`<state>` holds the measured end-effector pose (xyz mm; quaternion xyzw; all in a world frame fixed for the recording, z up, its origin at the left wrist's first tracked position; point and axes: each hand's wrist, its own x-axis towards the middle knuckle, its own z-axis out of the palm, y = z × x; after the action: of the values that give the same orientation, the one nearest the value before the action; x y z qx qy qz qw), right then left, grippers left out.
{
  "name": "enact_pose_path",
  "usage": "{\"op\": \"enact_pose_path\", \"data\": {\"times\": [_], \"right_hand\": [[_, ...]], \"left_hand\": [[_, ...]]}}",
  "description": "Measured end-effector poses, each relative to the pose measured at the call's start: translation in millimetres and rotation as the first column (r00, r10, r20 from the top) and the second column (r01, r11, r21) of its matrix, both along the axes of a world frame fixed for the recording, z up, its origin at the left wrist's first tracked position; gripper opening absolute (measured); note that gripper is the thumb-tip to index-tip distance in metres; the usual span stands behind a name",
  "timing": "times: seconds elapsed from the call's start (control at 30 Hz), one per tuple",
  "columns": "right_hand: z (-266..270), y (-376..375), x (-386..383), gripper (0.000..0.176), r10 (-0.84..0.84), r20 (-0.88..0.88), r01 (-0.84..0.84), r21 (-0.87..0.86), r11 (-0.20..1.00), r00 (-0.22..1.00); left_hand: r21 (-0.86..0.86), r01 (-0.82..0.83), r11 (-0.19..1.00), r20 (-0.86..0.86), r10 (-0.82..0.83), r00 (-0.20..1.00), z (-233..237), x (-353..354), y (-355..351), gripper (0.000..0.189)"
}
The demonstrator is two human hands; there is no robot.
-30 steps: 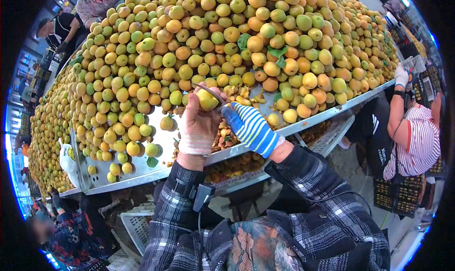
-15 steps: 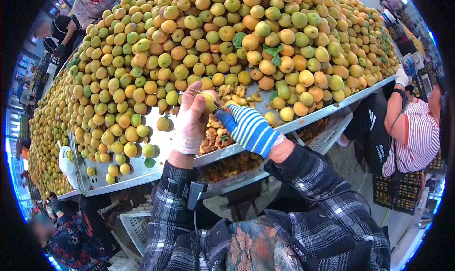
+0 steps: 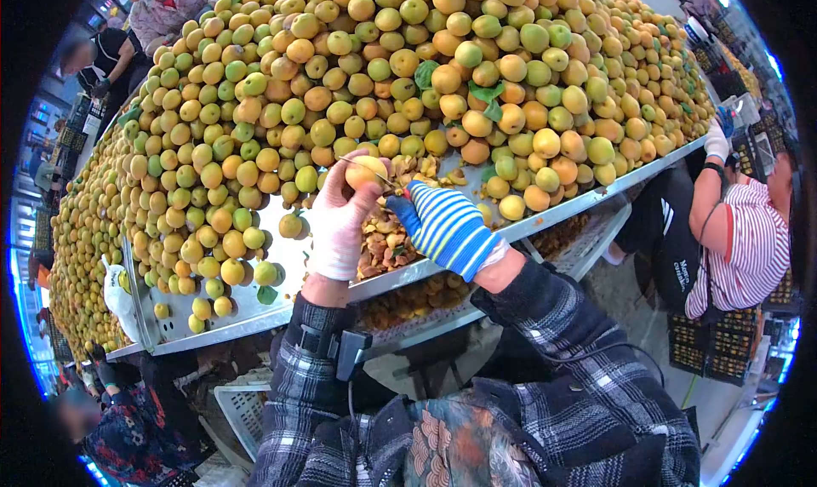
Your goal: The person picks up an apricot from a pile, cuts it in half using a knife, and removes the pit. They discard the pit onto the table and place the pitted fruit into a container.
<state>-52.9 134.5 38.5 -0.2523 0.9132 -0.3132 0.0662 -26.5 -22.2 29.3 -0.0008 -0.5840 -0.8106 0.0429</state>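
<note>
Yellow-orange fruit [image 3: 366,173] is in the left hand [image 3: 339,232], just in front of the big pile [image 3: 340,78]. The left hand wears a pale glove, and its thumb and fingers are closed on the fruit. The right hand [image 3: 447,227] has a blue, white and yellow striped glove. It is closed on a knife [image 3: 386,179], and the thin blade is against the fruit. I cannot tell how deep the blade goes.

Under the hands, at the near edge of the pile, lie lots of cut bits [image 3: 385,247], brown and orange. The pile sits on a shiny metal bench [image 3: 285,253]. On the near side of the pile, a green leaf [image 3: 266,295] lies by some loose fruits. A white bag [image 3: 122,304] is at the pile's near left. To the right of the pile is a person in a red and white striped top [image 3: 757,240].
</note>
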Motion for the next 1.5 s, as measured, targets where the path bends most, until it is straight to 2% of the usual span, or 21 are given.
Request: {"op": "enact_pose_path", "data": {"times": [0.03,0.1,0.17,0.2,0.27,0.3,0.4,0.5,0.57,0.7,0.83,1.03,1.07,1.1,1.13,1.23,1.27,1.33,1.37,1.43,1.5], "right_hand": [[-2.2,-0.4,-0.5,0.041,-0.001,-0.001,0.001,-0.001,1.0,1.0],[-13.2,-0.4,-0.1,0.033,0.01,-0.045,-0.013,-0.06,0.998,0.999],[-15.2,0.1,0.2,0.031,0.013,-0.077,-0.02,-0.082,0.996,0.997],[-10.9,0.3,0.5,0.035,0.008,-0.045,-0.012,-0.098,0.995,0.999],[-11.7,-0.6,-1.4,0.037,0.002,-0.028,-0.004,-0.068,0.998,1.0],[-14.2,0.0,-1.5,0.037,0.005,-0.028,-0.007,-0.065,0.998,1.0],[-16.0,-0.2,-1.1,0.037,-0.001,-0.065,-0.005,-0.082,0.997,0.998],[-12.6,-2.9,-0.8,0.038,-0.005,-0.041,0.001,-0.092,0.996,0.999],[-9.2,-3.4,-1.5,0.032,0.015,-0.027,-0.015,-0.001,1.0,1.0],[-4.7,-5.6,1.8,0.032,0.026,-0.018,-0.027,-0.025,0.999,0.999],[-15.6,-8.4,3.9,0.038,0.029,0.024,-0.027,-0.104,0.994,0.999],[-51.9,-14.5,-2.1,0.041,0.14,-0.348,-0.269,-0.356,0.895,0.927],[-17.3,-6.8,-1.1,0.042,0.228,0.416,0.056,-0.569,0.82,0.88],[5.7,-2.6,0.1,0.042,0.375,0.883,0.434,-0.467,0.77,0.284],[10.6,-3.7,4.5,0.046,0.39,0.877,0.475,-0.479,0.738,0.28],[1.4,2.2,-2.7,0.042,0.402,0.852,0.413,-0.517,0.75,0.336],[-43.9,-2.9,-3.6,0.035,0.283,0.251,-0.102,-0.555,0.825,0.926],[-46.9,-0.7,-6.4,0.042,0.14,0.089,-0.086,-0.447,0.89,0.986],[-41.1,0.5,-8.1,0.05,0.012,-0.092,-0.043,-0.337,0.941,0.996],[-27.4,9.3,-10.6,0.044,0.037,-0.087,-0.06,-0.286,0.956,0.996],[-25.8,10.7,-12.5,0.043,-0.07,0.14,0.141,-0.608,0.781,0.988]], "left_hand": [[-0.217,-0.102,0.971,-0.037,0.096,0.995,6.3,1.1,2.1,0.043],[-0.197,-0.107,0.975,-0.028,0.103,0.994,-1.0,2.7,4.0,0.045],[0.18,-0.166,0.97,0.049,0.16,0.986,-8.9,4.3,7.3,0.055],[0.18,-0.167,0.969,0.047,0.161,0.986,-17.3,4.3,3.3,0.055],[0.732,-0.01,0.681,0.211,-0.213,0.954,-23.8,3.2,-4.0,0.053],[0.734,-0.011,0.679,0.211,-0.212,0.954,-21.3,4.0,-1.3,0.053],[0.524,-0.065,0.849,0.295,-0.11,0.949,-12.7,4.1,5.2,0.055],[0.238,-0.004,0.971,0.109,-0.023,0.994,-8.2,2.6,6.4,0.058],[-0.228,-0.199,0.953,-0.035,0.196,0.98,-2.1,6.3,11.6,0.059],[-0.015,-0.226,0.974,-0.002,0.226,0.974,-3.5,7.6,15.6,0.062],[-0.072,-0.242,0.968,0.017,0.244,0.97,-3.5,7.8,14.5,0.063],[-0.161,-0.256,0.953,-0.053,0.251,0.967,-2.5,8.0,14.7,0.06],[-0.115,-0.233,0.966,-0.056,0.228,0.972,-2.8,7.2,14.5,0.06],[-0.069,-0.209,0.975,-0.06,0.206,0.977,-2.9,6.9,14.3,0.06],[-0.07,-0.209,0.975,-0.06,0.205,0.977,-2.8,6.9,14.3,0.06],[-0.016,-0.167,0.986,-0.056,0.166,0.985,-2.5,4.8,15.9,0.059],[0.043,-0.153,0.987,-0.037,0.155,0.987,-3.6,3.6,16.4,0.057],[0.1,-0.139,0.985,-0.019,0.141,0.99,-8.0,0.4,13.6,0.056],[0.295,-0.181,0.938,0.084,0.163,0.983,-12.7,-2.4,8.6,0.049],[0.473,-0.237,0.849,0.187,0.166,0.968,-24.8,-4.9,-0.2,0.043],[0.574,-0.276,0.771,0.267,0.141,0.953,-33.9,-5.5,-4.6,0.041]]}}
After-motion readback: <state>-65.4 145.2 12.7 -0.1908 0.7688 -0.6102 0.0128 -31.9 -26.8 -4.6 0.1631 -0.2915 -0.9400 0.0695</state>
